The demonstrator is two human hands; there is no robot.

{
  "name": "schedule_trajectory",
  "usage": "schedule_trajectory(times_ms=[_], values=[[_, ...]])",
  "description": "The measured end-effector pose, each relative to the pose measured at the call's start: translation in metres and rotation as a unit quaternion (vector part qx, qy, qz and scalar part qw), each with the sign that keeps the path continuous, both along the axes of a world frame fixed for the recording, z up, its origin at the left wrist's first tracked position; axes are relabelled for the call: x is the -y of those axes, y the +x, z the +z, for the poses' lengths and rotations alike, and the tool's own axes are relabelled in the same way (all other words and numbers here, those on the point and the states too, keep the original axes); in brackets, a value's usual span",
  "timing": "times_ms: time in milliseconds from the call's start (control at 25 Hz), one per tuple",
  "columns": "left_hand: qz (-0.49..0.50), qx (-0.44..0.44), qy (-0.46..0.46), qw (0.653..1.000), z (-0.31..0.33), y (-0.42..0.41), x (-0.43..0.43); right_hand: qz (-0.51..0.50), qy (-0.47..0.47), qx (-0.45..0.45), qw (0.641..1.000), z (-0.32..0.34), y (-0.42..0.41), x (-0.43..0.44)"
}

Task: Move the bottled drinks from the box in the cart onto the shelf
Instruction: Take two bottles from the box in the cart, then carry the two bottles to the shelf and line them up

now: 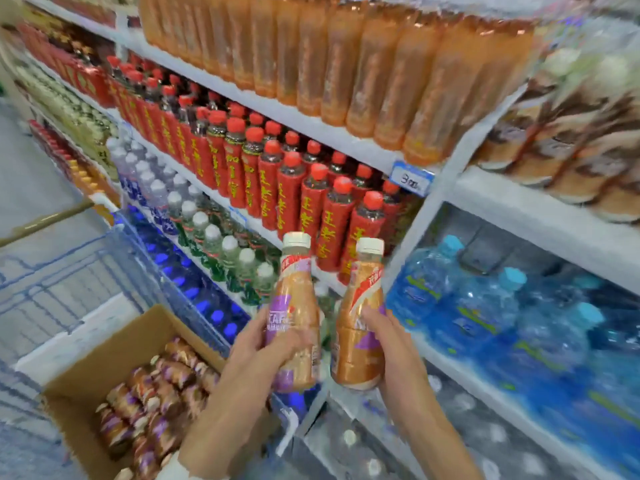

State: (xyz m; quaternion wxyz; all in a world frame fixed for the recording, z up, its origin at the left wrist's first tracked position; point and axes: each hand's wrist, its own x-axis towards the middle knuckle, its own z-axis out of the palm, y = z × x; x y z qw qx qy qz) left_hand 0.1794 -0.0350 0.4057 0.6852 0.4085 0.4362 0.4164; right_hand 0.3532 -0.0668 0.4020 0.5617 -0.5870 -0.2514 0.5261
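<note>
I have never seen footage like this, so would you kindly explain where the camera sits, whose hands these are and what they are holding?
There is no machine here. A person wears one wide-angle camera on the head, which looks forward and down, so you see that person's own two bare hands in a shop aisle. The left hand grips the left bottle, and the right hand grips the right bottle. Both bottles are roughly upright, with pale caps. At lower left a cardboard box sits in a wire cart and holds more of the same drinks, lying down. Ahead are stocked shelves, with red bottles just behind the hands.
</note>
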Motion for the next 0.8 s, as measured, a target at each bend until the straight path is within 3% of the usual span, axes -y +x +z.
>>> schedule_trajectory(times_ms=[440,800], values=[[-0.193,0.040,0.085,0.977,0.067,0.281,0.153,-0.243,0.100,0.033,0.964,0.070,0.249,0.225],[-0.287,0.026,0.169,0.943,0.115,0.411,0.212,-0.339,0.122,0.094,0.928,0.125,0.356,0.318]])
